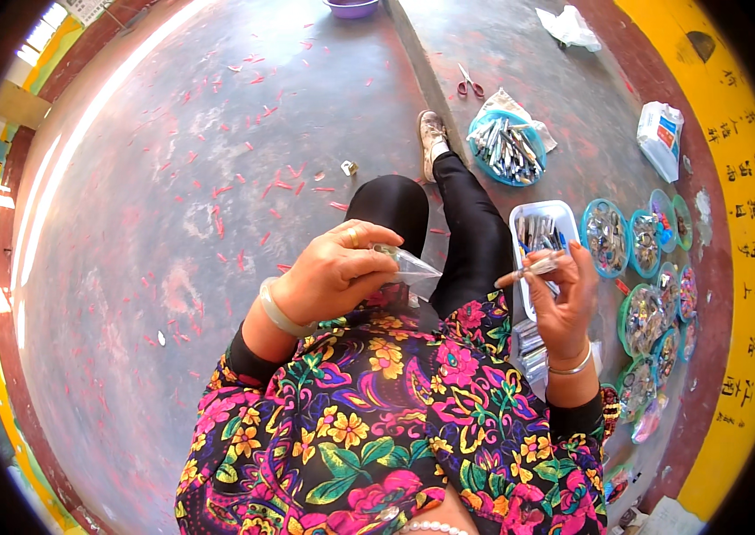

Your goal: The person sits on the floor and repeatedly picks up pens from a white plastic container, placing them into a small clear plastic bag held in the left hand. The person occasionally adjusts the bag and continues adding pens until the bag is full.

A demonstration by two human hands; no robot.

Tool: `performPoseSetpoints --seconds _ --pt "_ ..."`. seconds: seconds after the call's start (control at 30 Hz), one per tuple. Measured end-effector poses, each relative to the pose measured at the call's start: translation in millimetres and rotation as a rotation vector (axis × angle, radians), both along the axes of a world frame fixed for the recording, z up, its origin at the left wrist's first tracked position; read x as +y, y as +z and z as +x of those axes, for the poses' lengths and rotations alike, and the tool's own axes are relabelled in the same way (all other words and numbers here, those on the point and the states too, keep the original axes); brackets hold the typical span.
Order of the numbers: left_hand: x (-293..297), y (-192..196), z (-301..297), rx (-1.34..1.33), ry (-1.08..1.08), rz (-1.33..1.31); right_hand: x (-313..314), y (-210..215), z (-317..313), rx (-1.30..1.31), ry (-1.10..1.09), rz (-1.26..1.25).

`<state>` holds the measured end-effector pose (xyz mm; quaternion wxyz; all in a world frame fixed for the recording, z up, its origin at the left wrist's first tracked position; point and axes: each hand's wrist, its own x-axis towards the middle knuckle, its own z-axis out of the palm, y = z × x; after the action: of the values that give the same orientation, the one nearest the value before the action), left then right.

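My left hand (pixel 328 272), in front of my lap, is closed on a small clear plastic bag (pixel 419 266) that points to the right. To the right, my right hand (pixel 565 312) is raised, thumb and fingers pinching a slim, shiny, partly clear item (pixel 545 265); its exact kind is too small to tell. Just beyond that hand stands a white plastic tray (pixel 520 212) holding slim metallic pieces. Below the hand and partly hidden by it, a clear packet (pixel 531 349) holds more slim pieces.
A blue basket (pixel 484 169) of slim pieces stands beyond my foot, with scissors (pixel 469 83) nearby. Several round baskets of small items, including a blue-rimmed one (pixel 588 218), line the right wall. A white package (pixel 660 141) lies there too. Red scraps (pixel 218 221) litter the floor.
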<state>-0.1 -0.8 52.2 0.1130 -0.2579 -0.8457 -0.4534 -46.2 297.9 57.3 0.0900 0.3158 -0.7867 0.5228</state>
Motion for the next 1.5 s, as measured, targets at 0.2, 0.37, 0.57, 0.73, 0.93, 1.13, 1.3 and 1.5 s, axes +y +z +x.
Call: performPoseSetpoints --seconds 0.2,0.37,0.57,0.73,0.93,1.13,1.3,1.5 --pt "0.6 2.3 0.1 0.031 -0.042 -0.049 -41.6 31.3 -4.6 0.058 0.252 -0.373" --pt "-1.7 2.7 1.2 0.03 -0.065 -0.047 -61.5 28.7 -3.2 0.076 0.292 -0.291" --pt "-2.2 -1.2 0.3 0.036 -0.057 -0.037 -80.1 19.2 -7.7 0.116 0.288 -0.123" --pt "0.7 -7.2 -0.5 0.034 -0.012 0.013 -89.0 9.6 -15.7 0.067 0.268 0.036" --pt "-0.9 -7.3 -0.4 0.016 -0.016 0.01 -98.3 4.7 -22.6 0.039 0.263 0.147" --pt "-1.1 -9.4 0.0 -0.005 -0.01 0.024 -99.8 -2.9 -24.8 -0.005 0.309 0.214" --pt "-1.0 -8.9 -0.8 0.001 -0.007 0.034 -97.8 -8.0 -27.2 -0.153 0.347 0.151" --pt "-0.8 -9.1 0.8 -0.016 -0.003 0.039 -88.6 13.6 -35.4 -0.044 0.433 0.304"
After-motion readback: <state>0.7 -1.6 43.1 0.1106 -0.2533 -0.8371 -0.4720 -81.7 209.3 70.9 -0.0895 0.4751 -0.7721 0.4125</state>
